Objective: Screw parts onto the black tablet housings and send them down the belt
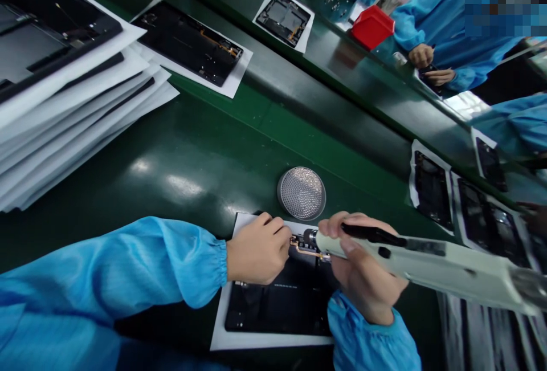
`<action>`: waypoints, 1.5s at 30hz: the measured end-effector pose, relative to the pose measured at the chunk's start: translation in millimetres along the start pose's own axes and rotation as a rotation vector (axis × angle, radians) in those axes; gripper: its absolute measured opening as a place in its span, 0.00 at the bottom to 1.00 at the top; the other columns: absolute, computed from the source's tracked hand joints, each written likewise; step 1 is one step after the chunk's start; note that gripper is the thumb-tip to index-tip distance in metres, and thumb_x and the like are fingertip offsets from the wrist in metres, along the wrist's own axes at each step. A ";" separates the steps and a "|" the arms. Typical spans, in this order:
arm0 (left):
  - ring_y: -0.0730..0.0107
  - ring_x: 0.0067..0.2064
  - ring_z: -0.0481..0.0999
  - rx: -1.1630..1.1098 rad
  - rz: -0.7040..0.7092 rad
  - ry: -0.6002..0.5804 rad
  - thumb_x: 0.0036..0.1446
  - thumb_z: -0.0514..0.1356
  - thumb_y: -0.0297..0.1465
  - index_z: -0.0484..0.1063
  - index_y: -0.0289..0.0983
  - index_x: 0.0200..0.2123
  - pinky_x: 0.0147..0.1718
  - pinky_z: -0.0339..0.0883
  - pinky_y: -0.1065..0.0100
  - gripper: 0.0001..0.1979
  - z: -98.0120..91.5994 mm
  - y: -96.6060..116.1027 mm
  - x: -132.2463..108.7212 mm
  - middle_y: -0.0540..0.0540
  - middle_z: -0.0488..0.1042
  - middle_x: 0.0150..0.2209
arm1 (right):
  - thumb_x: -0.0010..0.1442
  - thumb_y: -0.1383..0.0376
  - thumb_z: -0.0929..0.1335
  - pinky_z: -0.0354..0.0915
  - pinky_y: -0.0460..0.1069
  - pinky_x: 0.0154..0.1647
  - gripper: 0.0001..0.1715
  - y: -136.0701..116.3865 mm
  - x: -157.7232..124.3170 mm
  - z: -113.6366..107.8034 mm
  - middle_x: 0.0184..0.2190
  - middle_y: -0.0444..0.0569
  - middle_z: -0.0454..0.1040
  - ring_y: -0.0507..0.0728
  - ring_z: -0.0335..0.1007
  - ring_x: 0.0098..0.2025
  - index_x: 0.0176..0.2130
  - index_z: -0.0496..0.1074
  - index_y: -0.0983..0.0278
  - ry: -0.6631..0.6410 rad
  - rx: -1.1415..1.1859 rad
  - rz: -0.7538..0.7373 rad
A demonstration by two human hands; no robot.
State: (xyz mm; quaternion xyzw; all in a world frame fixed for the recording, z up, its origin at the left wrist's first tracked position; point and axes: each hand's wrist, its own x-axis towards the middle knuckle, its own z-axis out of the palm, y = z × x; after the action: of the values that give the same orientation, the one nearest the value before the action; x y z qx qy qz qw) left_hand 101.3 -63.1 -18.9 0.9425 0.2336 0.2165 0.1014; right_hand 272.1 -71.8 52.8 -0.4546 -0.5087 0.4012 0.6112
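Note:
My right hand (363,268) is wrapped round a pale electric screwdriver (453,268) with a black lever along its body. The driver's metal nose points left, over the upper edge of a black tablet housing (282,308) that lies on a white sheet (231,339). An orange flex cable (305,251) shows just below the nose. Over the upper left part of the housing, my left hand (258,250) has its fingers curled together close to the cable. Whatever those fingertips press or pinch is hidden. The driver's bit tip cannot be made out.
Beyond the housing sits a round metal dish (301,193) with a dimpled surface. A tall stack of sheets and tablet parts (85,114) rises at left. More housings (192,40) lie along the green bench (205,149). Co-workers in blue sleeves sit across, near a red bin (371,28).

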 end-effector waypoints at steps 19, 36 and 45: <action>0.60 0.36 0.66 0.008 0.011 0.014 0.63 0.57 0.30 0.75 0.31 0.34 0.31 0.52 0.61 0.10 1.5 0.3 1.0 0.40 0.70 0.34 | 0.55 0.70 0.71 0.67 0.58 0.35 0.11 12.8 -13.2 -0.5 0.30 0.45 0.72 0.59 0.71 0.34 0.40 0.76 0.58 -0.053 -0.106 0.062; 0.57 0.39 0.66 -0.031 -0.066 -0.048 0.63 0.55 0.30 0.72 0.33 0.32 0.34 0.58 0.58 0.09 -2.8 -1.7 0.8 0.39 0.69 0.36 | 0.55 0.69 0.71 0.68 0.57 0.37 0.08 28.1 -15.9 0.2 0.30 0.45 0.72 0.58 0.71 0.34 0.37 0.74 0.60 -0.072 -0.076 0.043; 0.56 0.38 0.65 0.091 -0.251 -0.265 0.58 0.55 0.25 0.69 0.32 0.37 0.34 0.62 0.58 0.05 -12.0 -9.9 20.3 0.39 0.67 0.37 | 0.44 0.68 0.75 0.69 0.55 0.34 0.11 -15.6 22.7 -33.4 0.24 0.44 0.72 0.54 0.70 0.26 0.31 0.73 0.66 0.434 -0.063 -0.063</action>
State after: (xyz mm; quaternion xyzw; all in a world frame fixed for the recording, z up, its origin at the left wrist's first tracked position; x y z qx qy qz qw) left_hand 108.1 -43.5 -3.9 0.9298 0.3436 0.0654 0.1149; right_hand 309.1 -59.3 71.4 -0.5329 -0.3916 0.2587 0.7041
